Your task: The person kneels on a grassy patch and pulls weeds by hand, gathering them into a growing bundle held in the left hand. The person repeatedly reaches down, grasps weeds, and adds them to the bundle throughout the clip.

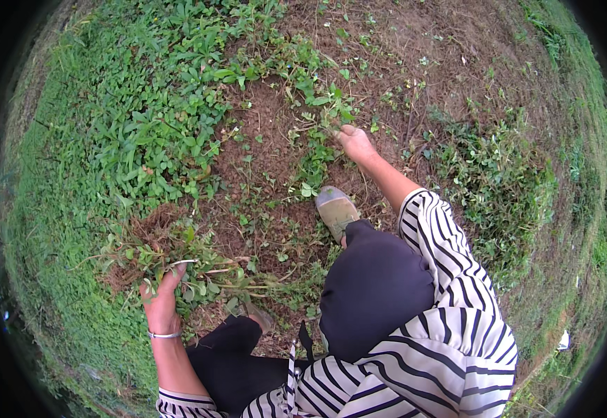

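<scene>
My left hand (pixel 163 300), with a bracelet at its wrist, is closed around a large bunch of uprooted weeds (pixel 165 245); brown roots and soil hang at the bunch's far side. Farther out and to the right, my right hand (pixel 354 142) has its fingers together on thin weed stems (pixel 329 117) close to the ground. Its fingertips are partly hidden among the stems, and whether those are still rooted I cannot tell. Low weeds (pixel 314 157) grow just beside that hand, over reddish-brown soil (pixel 267 125).
Dense green weeds (pixel 152 120) cover the ground on the left. A heap of loose weeds (pixel 507 183) lies at the right. My shoe (pixel 336 209) stands on the soil below my right hand, and my knee (pixel 376 292) is bent close by. A small white object (pixel 564 340) lies at far right.
</scene>
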Available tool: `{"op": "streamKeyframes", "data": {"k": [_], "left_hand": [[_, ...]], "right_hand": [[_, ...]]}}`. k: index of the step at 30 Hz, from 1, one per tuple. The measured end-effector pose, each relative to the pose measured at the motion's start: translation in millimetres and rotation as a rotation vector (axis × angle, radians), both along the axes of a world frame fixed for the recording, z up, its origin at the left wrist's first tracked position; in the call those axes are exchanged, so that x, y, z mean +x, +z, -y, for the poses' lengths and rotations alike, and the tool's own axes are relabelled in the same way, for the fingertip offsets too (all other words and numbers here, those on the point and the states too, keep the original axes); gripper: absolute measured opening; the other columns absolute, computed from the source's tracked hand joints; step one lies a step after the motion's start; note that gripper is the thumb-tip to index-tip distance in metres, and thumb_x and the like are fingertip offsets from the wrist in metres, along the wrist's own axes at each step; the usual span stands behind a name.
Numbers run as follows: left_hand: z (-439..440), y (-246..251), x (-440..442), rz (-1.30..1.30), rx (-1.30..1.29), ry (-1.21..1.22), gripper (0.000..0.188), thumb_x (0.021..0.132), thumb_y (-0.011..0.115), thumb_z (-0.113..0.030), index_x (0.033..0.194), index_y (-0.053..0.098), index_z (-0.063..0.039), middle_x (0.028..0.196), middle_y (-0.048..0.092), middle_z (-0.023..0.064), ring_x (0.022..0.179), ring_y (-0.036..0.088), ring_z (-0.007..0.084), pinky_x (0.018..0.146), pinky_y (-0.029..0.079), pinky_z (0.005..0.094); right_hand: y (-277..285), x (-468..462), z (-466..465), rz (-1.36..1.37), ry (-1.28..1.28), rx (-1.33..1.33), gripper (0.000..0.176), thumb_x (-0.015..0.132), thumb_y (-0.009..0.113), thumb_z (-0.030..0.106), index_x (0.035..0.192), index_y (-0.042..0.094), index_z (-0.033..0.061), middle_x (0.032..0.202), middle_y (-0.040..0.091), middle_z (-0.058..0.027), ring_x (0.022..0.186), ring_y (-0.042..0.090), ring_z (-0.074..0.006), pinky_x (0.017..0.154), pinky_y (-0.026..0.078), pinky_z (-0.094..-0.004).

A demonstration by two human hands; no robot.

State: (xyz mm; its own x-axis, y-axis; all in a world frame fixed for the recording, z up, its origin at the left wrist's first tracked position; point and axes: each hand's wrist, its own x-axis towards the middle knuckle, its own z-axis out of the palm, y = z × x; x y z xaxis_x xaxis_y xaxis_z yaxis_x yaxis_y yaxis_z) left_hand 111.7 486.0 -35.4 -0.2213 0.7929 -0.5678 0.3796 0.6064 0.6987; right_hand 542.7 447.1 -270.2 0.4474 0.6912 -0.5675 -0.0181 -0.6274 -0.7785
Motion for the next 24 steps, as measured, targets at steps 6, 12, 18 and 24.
{"op": "streamKeyframes", "data": {"k": [6,12,18,24], "left_hand": [[-4,1,11,-0.005,0.035,0.049,0.062,0.065,0.081,-0.009,0.118,0.05,0.003,0.109,0.061,0.0112,0.1,0.057,0.022,0.094,0.04,0.0354],[-9,1,7,0.04,0.024,0.029,0.06,0.065,0.08,-0.007,0.117,0.05,0.003,0.107,0.061,0.011,0.097,0.058,0.0218,0.091,0.043,0.035],[-8,-1,21,-0.008,0.053,0.069,0.061,0.064,0.08,-0.007,0.116,0.05,0.003,0.106,0.061,0.0111,0.097,0.058,0.0218,0.091,0.043,0.035],[-8,-6,5,0.005,0.063,0.084,0.07,0.065,0.08,-0.007,0.121,0.041,0.004,0.108,0.061,0.0114,0.099,0.057,0.0211,0.094,0.04,0.0347]], "right_hand": [[90,-43,1,0.036,0.824,0.329,0.023,0.088,0.058,0.025,0.087,0.056,0.0017,0.073,0.057,-0.0088,0.074,0.056,-0.0166,0.069,0.044,-0.0329],[25,37,-3,0.929,0.658,-0.113,0.027,0.074,0.061,0.011,0.101,0.056,0.0082,0.109,0.052,-0.012,0.091,0.06,-0.0342,0.077,0.05,-0.0441],[-8,50,-44,1.013,0.474,-0.125,0.037,0.076,0.054,0.003,0.112,0.056,0.0107,0.131,0.043,-0.0161,0.109,0.055,-0.0348,0.086,0.049,-0.0423],[-17,49,-56,0.82,0.569,-0.109,0.031,0.08,0.051,0.009,0.111,0.056,0.0098,0.124,0.048,-0.0135,0.107,0.055,-0.0341,0.087,0.047,-0.0418]]}}
